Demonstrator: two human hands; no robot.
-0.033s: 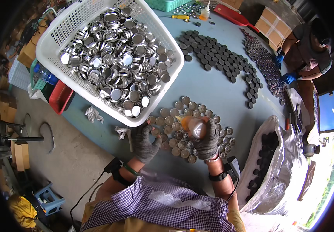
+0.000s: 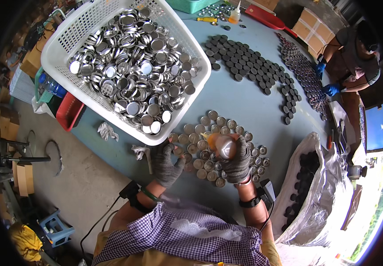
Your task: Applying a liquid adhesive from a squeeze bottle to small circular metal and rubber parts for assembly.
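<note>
My right hand [image 2: 237, 164], in a grey fingerless glove, is closed round a clear squeeze bottle [image 2: 225, 146] with orange liquid inside. The bottle is tipped, its base toward me and its nozzle pointing left over the metal caps. Below it, many round silver caps [image 2: 209, 165] lie in a single layer on the table. My left hand [image 2: 167, 164], gloved alike, is at the left edge of these caps, by the basket's near corner. Its thumb and fingers are apart, and I see nothing held between them.
A white basket [image 2: 190, 103] heaped with silver caps stands at the left. Dark round pieces [image 2: 249, 62] spread across the far table. At right sits a white sack [image 2: 295, 173] of dark pieces. A co-worker's blue-gloved hands [image 2: 331, 89] are at the far right. Another bottle [image 2: 234, 15] stands behind.
</note>
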